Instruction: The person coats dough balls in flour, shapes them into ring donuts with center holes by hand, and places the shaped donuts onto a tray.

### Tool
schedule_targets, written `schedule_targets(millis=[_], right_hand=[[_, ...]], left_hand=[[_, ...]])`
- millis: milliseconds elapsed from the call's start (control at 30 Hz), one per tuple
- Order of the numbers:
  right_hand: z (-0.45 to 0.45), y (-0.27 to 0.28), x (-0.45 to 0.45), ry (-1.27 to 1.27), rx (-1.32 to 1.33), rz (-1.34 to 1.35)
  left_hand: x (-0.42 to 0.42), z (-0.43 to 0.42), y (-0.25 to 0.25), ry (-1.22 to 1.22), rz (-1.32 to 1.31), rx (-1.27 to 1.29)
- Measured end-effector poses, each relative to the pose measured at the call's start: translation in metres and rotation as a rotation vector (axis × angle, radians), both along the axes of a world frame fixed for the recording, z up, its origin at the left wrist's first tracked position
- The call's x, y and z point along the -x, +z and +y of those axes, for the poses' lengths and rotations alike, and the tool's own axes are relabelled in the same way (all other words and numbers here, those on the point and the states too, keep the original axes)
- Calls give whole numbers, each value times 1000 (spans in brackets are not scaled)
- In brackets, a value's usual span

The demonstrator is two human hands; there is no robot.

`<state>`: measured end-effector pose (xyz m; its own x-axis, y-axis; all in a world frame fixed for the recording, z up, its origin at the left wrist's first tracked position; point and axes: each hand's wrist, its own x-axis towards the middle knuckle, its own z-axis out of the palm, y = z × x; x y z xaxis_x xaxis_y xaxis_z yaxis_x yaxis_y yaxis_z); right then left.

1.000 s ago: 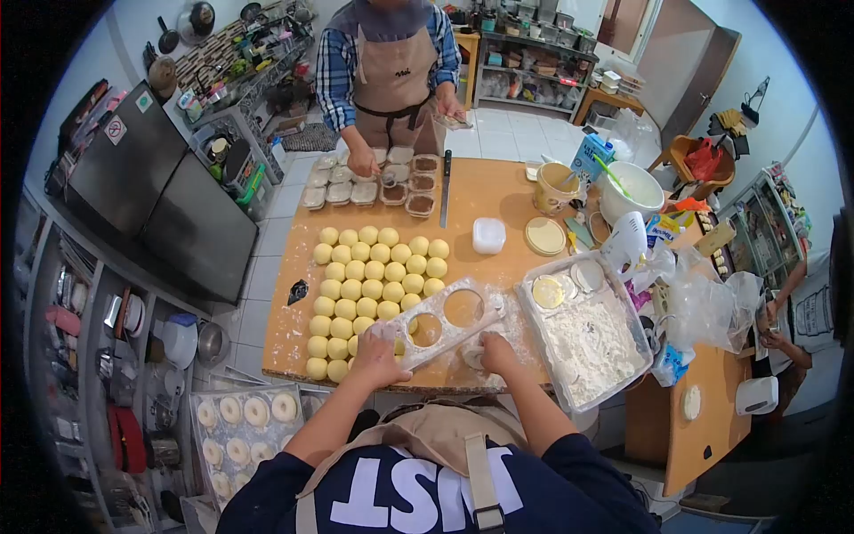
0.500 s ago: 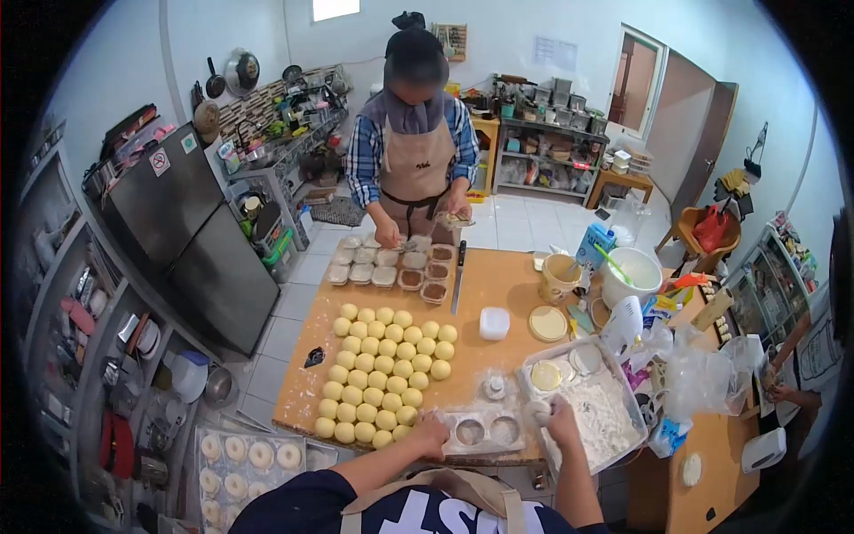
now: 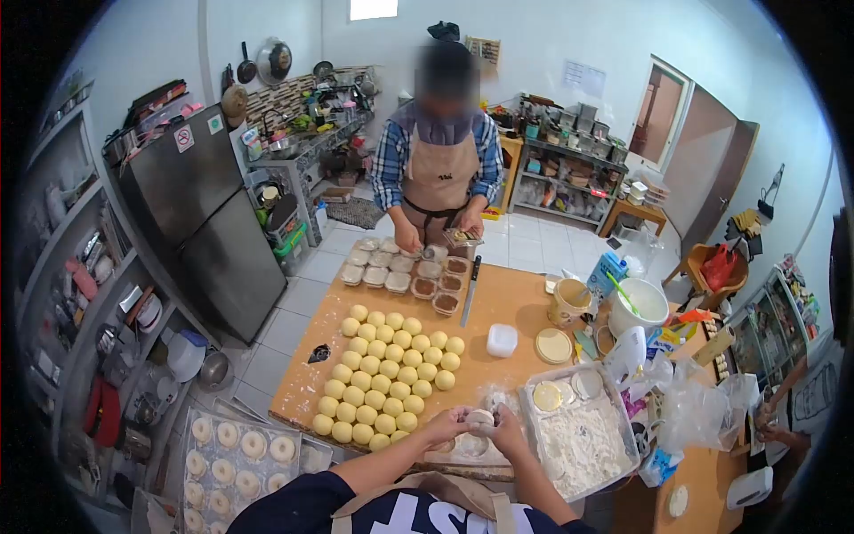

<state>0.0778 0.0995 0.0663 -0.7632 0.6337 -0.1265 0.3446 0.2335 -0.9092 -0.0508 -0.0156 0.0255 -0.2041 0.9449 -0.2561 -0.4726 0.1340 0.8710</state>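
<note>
My left hand point(image 3: 443, 428) and my right hand point(image 3: 509, 431) meet at the table's front edge, fingers closed around a floured dough piece point(image 3: 480, 417). Below them lies a pale board with round hollows point(image 3: 471, 451), partly covered by my hands. Rows of round yellow dough balls point(image 3: 381, 383) sit left of my left hand. To the right of my right hand, a white tray point(image 3: 634, 445) holds loose flour point(image 3: 578, 440) and several flat dough discs point(image 3: 547, 394). A small patch of flour lies just behind my hands.
Across the table, a person point(image 3: 443, 165) works over several small clear tubs point(image 3: 387, 267). A knife point(image 3: 471, 292), a white container point(image 3: 502, 340) and a white mixing bowl point(image 3: 642, 305) stand on the wooden table point(image 3: 307, 383). Ring-shaped dough lies on a tray point(image 3: 213, 445) at lower left.
My right hand has moved left from the flour tray with the dough piece. My left hand has left the board's edge and joined it. The view has shifted slightly.
</note>
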Motion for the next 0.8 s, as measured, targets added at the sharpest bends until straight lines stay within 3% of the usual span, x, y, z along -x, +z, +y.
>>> schedule_targets(millis=[67, 267, 333, 400, 533, 633, 700, 733, 800], right_hand=[[-3, -17, 7, 25, 116, 110], [-19, -27, 20, -34, -95, 70], [-29, -16, 23, -64, -179, 110], [-32, -9, 26, -99, -234, 118], [-36, -9, 29, -173, -260, 97], [-29, -12, 28, -199, -239, 81], [-20, -14, 29, -180, -229, 109], [-14, -12, 26, -86, -169, -32], [-10, -14, 25, -102, -282, 15]], left_hand=[[6, -5, -1, 55, -4, 35], [16, -17, 12, 145, 26, 123], [16, -21, 52, 140, 106, 243], [20, -17, 10, 177, 130, 119], [18, -10, -10, 264, 163, 63], [10, -2, -13, 343, 457, 23], [8, -4, 17, 266, 310, 47], [7, -4, 27, 230, 240, 54], [5, -4, 17, 177, 201, 19]])
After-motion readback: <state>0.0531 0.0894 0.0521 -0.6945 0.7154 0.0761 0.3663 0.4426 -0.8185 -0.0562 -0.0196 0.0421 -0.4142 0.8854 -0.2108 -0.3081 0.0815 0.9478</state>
